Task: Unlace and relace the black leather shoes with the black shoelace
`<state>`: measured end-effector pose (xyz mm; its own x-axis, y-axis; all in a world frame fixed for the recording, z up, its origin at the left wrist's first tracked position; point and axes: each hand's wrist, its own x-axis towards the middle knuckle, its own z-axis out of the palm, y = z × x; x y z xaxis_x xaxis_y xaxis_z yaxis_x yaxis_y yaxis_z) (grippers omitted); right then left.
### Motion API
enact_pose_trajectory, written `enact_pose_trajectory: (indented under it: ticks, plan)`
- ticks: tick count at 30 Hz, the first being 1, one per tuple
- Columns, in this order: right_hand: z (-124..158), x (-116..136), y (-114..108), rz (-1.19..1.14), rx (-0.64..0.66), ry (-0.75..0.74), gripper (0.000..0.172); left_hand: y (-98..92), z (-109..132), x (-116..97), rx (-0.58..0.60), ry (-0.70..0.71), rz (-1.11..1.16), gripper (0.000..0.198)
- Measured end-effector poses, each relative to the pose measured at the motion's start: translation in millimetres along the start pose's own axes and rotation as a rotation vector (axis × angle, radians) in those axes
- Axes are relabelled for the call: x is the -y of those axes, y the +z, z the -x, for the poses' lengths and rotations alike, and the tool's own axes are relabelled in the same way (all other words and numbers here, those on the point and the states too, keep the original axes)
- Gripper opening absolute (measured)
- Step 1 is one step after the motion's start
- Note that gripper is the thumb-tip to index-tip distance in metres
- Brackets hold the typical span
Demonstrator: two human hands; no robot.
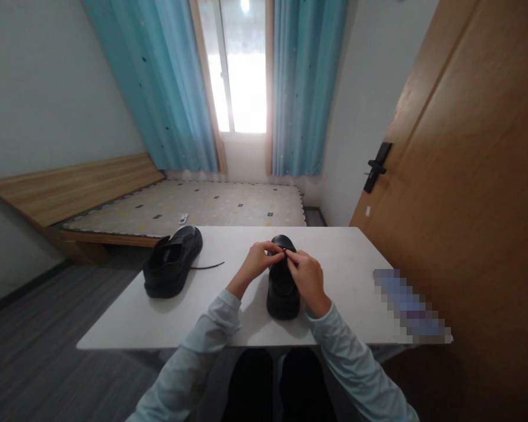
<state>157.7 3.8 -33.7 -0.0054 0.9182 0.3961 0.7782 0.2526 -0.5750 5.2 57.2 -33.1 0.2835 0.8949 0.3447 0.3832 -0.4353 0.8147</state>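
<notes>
A black shoe [283, 299] stands on the white table in front of me, its heel end toward me. Over its front part my left hand [262, 258] comes in from the left, thumb and fingertips pinched together. From the right, my right hand [307, 274] pinches close beside it, the fingertips of both hands nearly meeting. Both pinches are at the shoelace, which is thin, dark and mostly hidden by the fingers. A second black shoe [171, 266] sits at the table's left side, with a loose black lace [209, 267] trailing right from it.
The white table [338, 316] reaches from my legs to the bed [229, 202], where a small white remote [183, 218] lies. A blurred-out flat item [409, 305] rests at the right edge. The wooden door [466, 176] stands close on the right.
</notes>
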Motion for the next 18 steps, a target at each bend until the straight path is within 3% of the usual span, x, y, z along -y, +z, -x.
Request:
enact_pose_trajectory:
  ticks: [4,9,14,18]
  plan:
    - [-0.1,-6.7,3.5,-0.107,-0.032,-0.083,0.030,-4.7,-3.8,1.9,0.091,-0.036,0.006,0.015]
    - [-0.5,-11.0,6.6,-0.183,-0.103,-0.106,0.023,-12.9,-5.6,-3.2,0.201,0.020,-0.029,0.011]
    - [-6.7,-14.6,2.9,-0.238,-0.073,-0.158,0.015,-15.5,-4.3,-8.1,0.242,0.064,-0.065,0.009]
    - [-16.5,-22.7,-2.1,-0.325,0.025,-0.185,0.009,-15.9,-2.6,-12.4,0.232,0.078,-0.096,0.008]
